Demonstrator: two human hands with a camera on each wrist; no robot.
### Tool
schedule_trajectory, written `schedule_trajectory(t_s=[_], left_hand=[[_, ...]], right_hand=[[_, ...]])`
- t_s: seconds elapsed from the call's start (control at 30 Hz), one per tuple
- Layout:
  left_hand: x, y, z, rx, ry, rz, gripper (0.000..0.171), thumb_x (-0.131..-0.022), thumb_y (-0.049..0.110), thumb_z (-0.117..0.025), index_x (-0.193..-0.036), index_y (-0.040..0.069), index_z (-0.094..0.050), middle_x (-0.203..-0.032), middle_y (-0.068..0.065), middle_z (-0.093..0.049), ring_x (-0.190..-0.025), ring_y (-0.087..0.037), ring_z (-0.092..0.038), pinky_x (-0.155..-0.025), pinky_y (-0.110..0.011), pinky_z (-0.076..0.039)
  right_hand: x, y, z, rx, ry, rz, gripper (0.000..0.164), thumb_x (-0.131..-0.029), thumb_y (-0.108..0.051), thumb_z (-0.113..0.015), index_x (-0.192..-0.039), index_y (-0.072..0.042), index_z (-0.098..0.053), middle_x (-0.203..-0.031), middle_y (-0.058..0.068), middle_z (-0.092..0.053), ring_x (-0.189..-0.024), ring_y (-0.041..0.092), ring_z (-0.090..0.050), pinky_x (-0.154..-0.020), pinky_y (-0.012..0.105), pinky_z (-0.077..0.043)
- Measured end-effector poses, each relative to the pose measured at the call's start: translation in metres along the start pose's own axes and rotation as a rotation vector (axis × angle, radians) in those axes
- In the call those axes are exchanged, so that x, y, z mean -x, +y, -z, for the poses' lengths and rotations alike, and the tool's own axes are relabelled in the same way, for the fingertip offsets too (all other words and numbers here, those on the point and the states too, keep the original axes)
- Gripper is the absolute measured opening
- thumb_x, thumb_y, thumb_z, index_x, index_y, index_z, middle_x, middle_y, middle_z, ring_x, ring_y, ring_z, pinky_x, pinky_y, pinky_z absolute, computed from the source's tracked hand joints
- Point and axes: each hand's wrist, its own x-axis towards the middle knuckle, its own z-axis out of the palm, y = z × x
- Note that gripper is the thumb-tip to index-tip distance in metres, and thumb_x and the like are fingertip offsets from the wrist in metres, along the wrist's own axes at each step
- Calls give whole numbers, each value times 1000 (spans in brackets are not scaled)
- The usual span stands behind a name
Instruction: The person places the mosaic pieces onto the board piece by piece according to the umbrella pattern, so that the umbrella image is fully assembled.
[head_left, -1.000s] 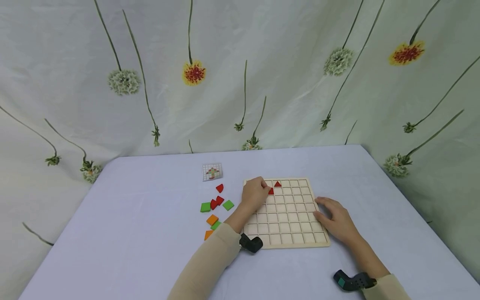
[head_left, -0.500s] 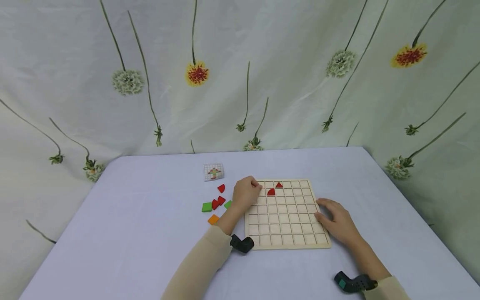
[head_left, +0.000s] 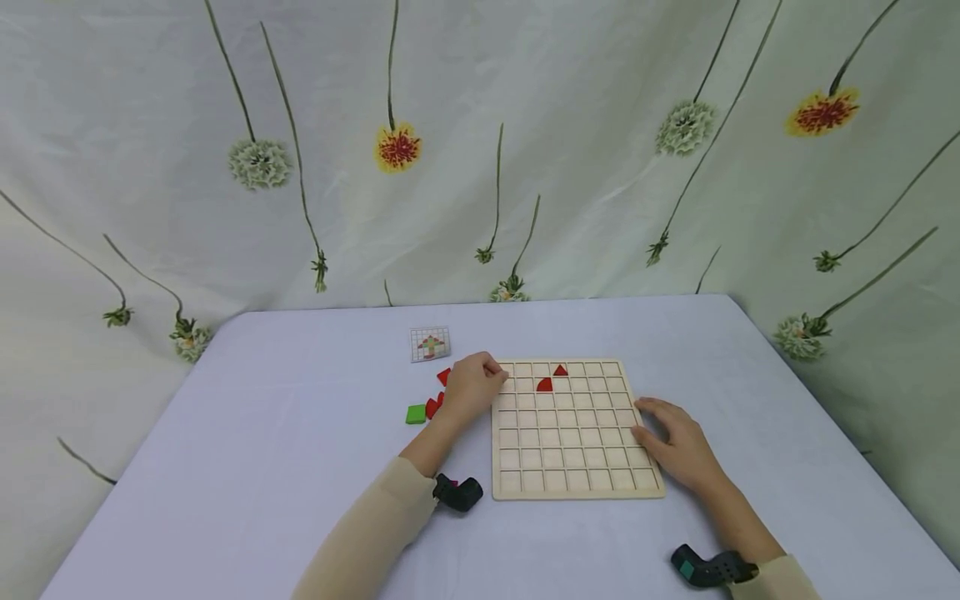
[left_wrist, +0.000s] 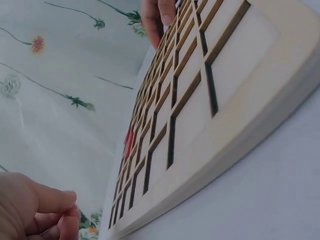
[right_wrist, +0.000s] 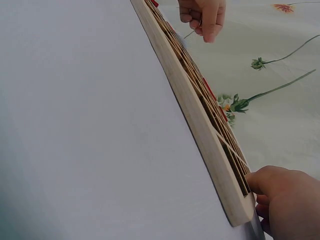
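Board [head_left: 577, 437]: flat on table [head_left: 225, 467], between the hands | left hand [head_left: 471, 387]: near its far left corner, fingers curled, thumb meeting fingertips, nothing visible in them | right hand [head_left: 678, 442]: thumb and forefinger spread, touching right edge | red triangle [head_left: 561, 371], red quarter-circle [head_left: 545, 385]: in cells | green square [head_left: 416, 414]: left

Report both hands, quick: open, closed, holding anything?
Left hand: closed, nothing visibly held.
Right hand: open, touching the board at its edge.
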Motion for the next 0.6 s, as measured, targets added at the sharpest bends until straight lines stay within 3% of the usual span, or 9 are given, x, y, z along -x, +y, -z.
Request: schedule_trajectory(t_s=[0.23,0.6], left_hand=[[8,-1,19,-42,-26,-15,13,-90,19,-70,-82,10,-66,-70,1,-58,-65,-15,-53,-59,-30,-42],[16,-30,49,-110,-40,33,13,-91,21,-69,-87,10,-65,-73,-1,-59,-64,-16,-54,-56,-27,-43]], right_hand=[[0,0,0,1,-1,-9,44,-93,-18,-64,-130,5,-56,-137,26,-50,-130,46,-40,-105,61,-28],[0,0,1,2,1,2,44,-93,-18,-65,-129,5,-56,-136,27,-50,-129,46,-40,-104,61,-29]])
